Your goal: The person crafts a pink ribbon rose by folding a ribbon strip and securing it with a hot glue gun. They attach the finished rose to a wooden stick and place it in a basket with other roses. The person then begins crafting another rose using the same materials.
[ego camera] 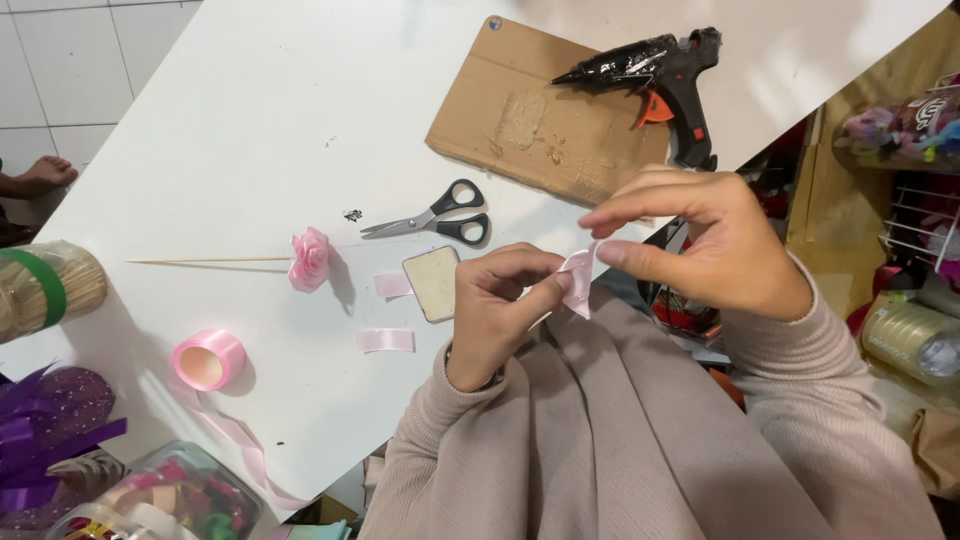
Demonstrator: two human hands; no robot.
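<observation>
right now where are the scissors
In the head view the scissors lie on the white table, just below the cardboard and above the left hand.

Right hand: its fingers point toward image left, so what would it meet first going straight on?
The right hand would first meet the pink ribbon piece it already pinches, then the left hand just beyond. Depth is unclear.

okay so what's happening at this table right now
A person is folding a small piece of pink ribbon, pinched between the left hand and the right hand just off the white table. On the table lie a finished pink ribbon rose on a wooden stick, two cut ribbon pieces, a ribbon roll, scissors, and a black glue gun resting on cardboard.
</observation>
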